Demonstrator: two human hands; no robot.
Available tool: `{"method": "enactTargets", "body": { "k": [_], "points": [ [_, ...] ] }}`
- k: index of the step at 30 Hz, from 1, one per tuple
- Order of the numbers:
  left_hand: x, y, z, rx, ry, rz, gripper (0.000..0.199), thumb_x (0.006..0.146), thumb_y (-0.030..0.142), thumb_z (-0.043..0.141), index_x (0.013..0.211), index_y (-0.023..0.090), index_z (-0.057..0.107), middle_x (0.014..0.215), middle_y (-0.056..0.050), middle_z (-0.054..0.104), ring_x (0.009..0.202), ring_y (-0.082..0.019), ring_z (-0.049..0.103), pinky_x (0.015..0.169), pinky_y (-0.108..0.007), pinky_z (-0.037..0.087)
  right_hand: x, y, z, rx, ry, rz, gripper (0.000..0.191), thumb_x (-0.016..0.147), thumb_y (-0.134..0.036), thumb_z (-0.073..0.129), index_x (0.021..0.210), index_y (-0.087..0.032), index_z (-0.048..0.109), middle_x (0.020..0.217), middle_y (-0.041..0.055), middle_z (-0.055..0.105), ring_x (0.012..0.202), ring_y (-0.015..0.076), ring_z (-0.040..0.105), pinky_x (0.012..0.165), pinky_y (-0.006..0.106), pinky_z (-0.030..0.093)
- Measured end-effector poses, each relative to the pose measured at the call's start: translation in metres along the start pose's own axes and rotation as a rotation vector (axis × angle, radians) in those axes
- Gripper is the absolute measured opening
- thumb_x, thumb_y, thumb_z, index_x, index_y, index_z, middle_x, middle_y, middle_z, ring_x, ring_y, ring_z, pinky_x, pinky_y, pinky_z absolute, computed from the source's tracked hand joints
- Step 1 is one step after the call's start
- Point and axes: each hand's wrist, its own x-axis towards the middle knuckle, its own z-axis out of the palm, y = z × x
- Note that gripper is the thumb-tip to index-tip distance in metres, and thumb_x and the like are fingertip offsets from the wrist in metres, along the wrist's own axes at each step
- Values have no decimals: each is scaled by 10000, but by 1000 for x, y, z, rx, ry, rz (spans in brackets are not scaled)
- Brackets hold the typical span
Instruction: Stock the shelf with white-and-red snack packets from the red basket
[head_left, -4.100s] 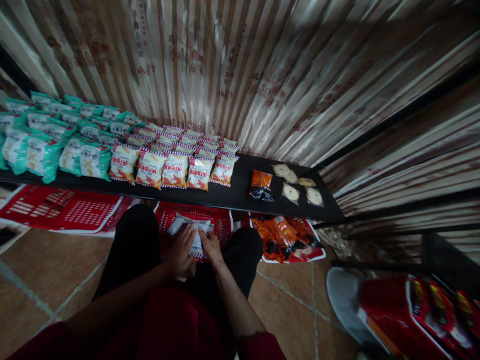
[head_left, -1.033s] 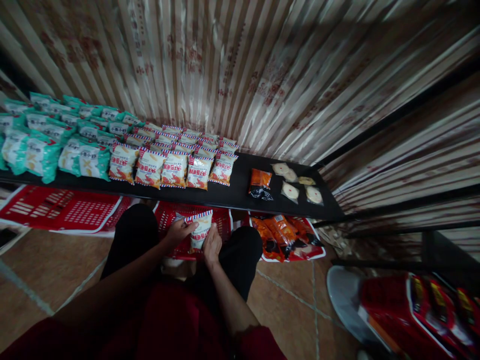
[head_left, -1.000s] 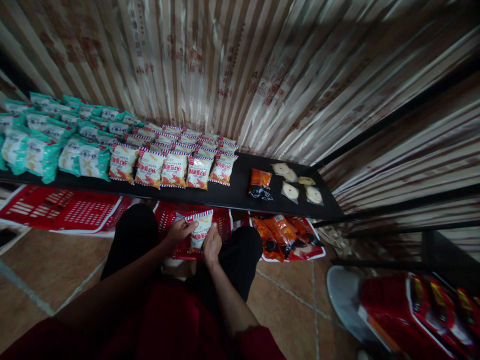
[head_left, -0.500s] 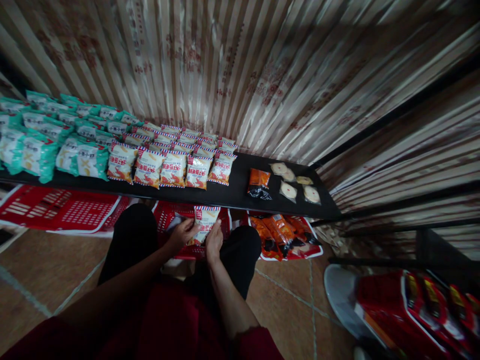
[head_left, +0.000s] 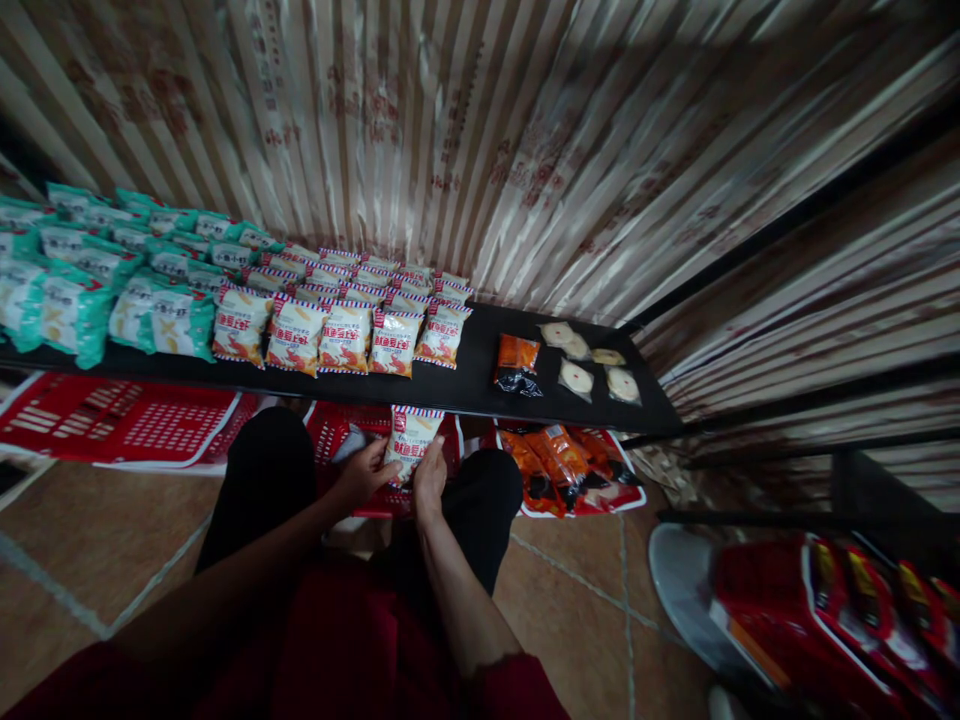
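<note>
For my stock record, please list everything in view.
shelf: one, black, middle
held bag: one, white, before shelf
green bags: many, green, shelf left
striped-edge bags: many, white, shelf middle
shelf packet: one, orange, shelf right
flat packets: about five, pale, shelf right
baskets: three, red, below shelf
basket bags: several, orange, right basket
container: one, red, lower right
packs: several, red, far right
rounded object: one, grey, beside container
curtain: uncounted, striped beige, behind shelf
floor tiles: several, brown, below
trouser legs: two, black, bottom centre
left hand: one, bare, on held bag
right hand: one, bare, on held bag
</note>
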Motion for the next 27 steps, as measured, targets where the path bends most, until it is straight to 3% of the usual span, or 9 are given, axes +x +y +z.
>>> {"method": "enactTargets", "body": {
  "k": [8, 13, 17, 20, 27],
  "points": [
    [5, 9, -1, -21, 1, 30, 560, 659, 404, 678, 1126, 119, 558, 1083, -122, 669, 1003, -280, 624, 870, -392, 492, -7, -9, -7, 218, -124, -18, 770, 828, -693, 258, 1029, -71, 666, 1036, 160, 689, 961, 263, 636, 814, 322, 477],
    [9, 8, -4, -8, 13, 17, 574, 660, 403, 696, 1140, 124, 554, 1050, -113, 678, 929, -270, 648, 820, -382, 507, -13, -15, -17, 252, -187, -51, 611, 836, -631, 359, 992, -123, 660, 1002, 107, 698, 915, 224, 634, 813, 303, 478],
    [13, 9, -6, -33, 24, -6, 598, 655, 446, 696, 1143, 133, 547, 1046, -108, 679, 912, -256, 652, 810, -368, 510, -14, -15, -22, 400, -374, -67, 454, 791, -521, 549, 1071, -169, 606, 1013, 67, 696, 878, 196, 645, 798, 301, 494],
    [17, 11, -6, -56, 53, -11, 647, 627, 481, 707, 1136, 119, 537, 1042, -120, 677, 935, -261, 645, 844, -385, 497, -12, -12, -24, 541, -485, -21, 527, 701, -428, 686, 1148, -180, 559, 984, 58, 705, 849, 198, 662, 796, 325, 511],
    [22, 11, -4, -59, 63, 11, 667, 599, 528, 722, 1102, 127, 546, 1063, -132, 671, 1010, -279, 620, 907, -422, 465, -9, -8, -26, 628, -430, 32, 606, 596, -363, 765, 1140, -185, 566, 966, 62, 714, 865, 215, 671, 793, 358, 530]
  ]
}}
